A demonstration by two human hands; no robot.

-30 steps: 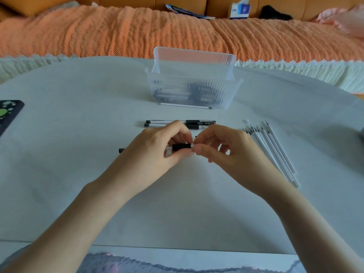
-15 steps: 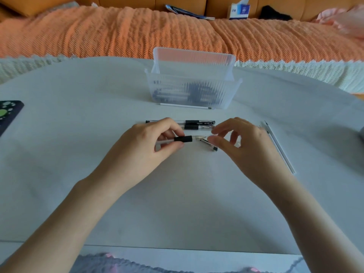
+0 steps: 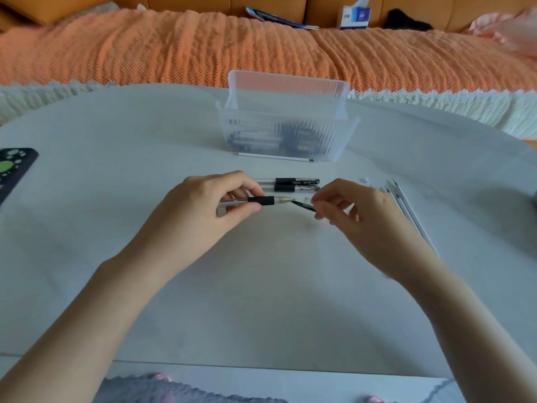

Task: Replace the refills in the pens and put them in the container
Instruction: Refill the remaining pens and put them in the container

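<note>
Your left hand (image 3: 203, 209) pinches a pen (image 3: 261, 200) above the tabletop (image 3: 261, 286), tip bare; your right hand (image 3: 359, 212) pinches its cap (image 3: 305, 205) just beside that tip, not yet on. Several pens (image 3: 293, 137) already lie in the container (image 3: 286, 91). Two capped pens (image 3: 293, 184) and a fan of refills (image 3: 406, 209) wait on the tabletop — likely midway.

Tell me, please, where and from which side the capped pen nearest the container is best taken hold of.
Probably at its cap end, coming from above and the right. The capped pen lies flat, left to right; a second pen lies close along its near side, leaving little room for fingers there, and the left hand hides its left end.
</note>
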